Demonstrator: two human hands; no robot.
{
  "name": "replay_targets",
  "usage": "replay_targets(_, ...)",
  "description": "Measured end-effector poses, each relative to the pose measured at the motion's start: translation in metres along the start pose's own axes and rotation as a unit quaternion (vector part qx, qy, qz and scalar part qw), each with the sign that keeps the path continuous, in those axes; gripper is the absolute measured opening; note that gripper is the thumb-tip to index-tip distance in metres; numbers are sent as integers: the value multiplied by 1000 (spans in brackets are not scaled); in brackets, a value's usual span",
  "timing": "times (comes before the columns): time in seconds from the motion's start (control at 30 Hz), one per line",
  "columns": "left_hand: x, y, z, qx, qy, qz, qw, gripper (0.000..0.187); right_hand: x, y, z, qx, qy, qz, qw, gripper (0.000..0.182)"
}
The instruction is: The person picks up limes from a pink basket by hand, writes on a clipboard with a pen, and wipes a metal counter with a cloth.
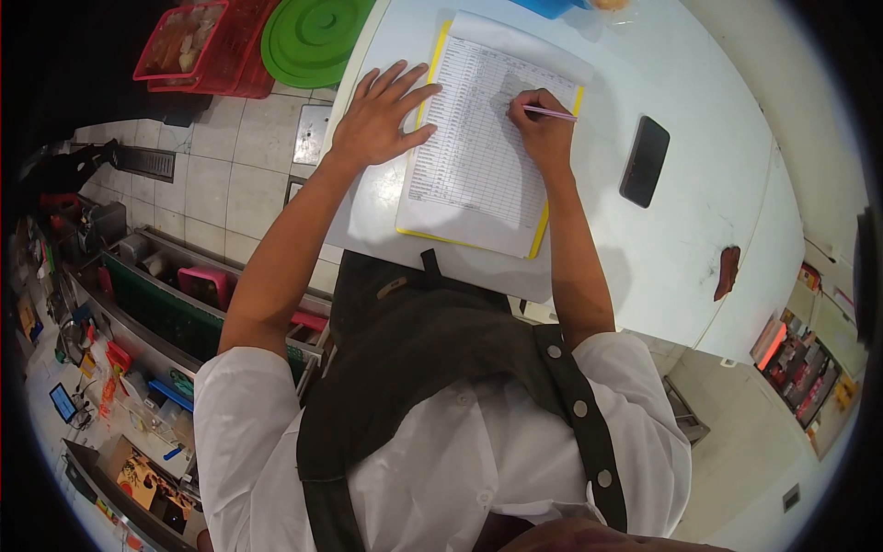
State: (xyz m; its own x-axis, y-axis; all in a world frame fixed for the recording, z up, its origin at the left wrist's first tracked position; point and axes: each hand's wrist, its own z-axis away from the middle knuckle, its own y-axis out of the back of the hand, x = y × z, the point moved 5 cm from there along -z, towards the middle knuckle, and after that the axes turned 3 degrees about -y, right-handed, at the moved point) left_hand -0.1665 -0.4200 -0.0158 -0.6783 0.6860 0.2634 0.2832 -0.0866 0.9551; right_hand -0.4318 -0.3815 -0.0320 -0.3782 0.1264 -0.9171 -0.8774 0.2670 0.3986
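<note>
A pink pen (550, 112) is being gripped by the closed fingers of the right hand (543, 129) over the printed form (474, 147), upper middle of the frame. The left hand (379, 115), fingers spread flat, is pressing the form's edge on the white surface (699, 138). If that pressure is being loosened, the sheet could be sliding and the line smearing; the phone (644, 161) nearby could be getting knocked.

form (474, 147) on table (699, 166) | phone (644, 161) right of form | lid (313, 37) left of table

White short-sleeved shirt (441, 460), dark apron (414, 350) with studded straps, bare forearms.
</note>
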Motion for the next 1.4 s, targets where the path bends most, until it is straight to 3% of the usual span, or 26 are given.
replay_targets(0.53,3,1,0,1,-3,4,1000,61,-4,1,2,7,1,39,999,9)
replay_targets(0.63,3,2,0,1,-3,5,1000,61,6,3,2,1,-34,-126,991,4)
replay_targets(0.73,3,2,0,3,-7,-1,1000,60,4,24,2,113,-6,-242,964,4)
replay_targets(0.83,3,4,0,13,-11,11,1000,59,10,59,20,197,51,-55,977,9)
replay_targets(0.9,3,3,0,11,-13,11,1000,59,-1,83,39,203,156,136,957,19)
replay_targets(0.93,3,2,0,9,-14,7,1000,59,10,92,44,174,152,216,949,30)
replay_targets(1.03,5,3,-1,4,-16,1,1000,59,18,102,53,116,184,401,890,39)
replay_targets(1.07,6,3,-1,1,-18,0,1000,59,17,102,52,75,160,380,908,44)
replay_targets(1.2,7,5,-3,-6,-28,0,1000,59,7,96,64,77,46,341,936,54)
replay_targets(1.3,7,4,-2,1,-35,3,999,62,-2,97,84,178,72,219,957,57)
replay_targets(1.4,7,3,-3,9,-37,13,999,70,9,96,131,224,145,219,938,50)
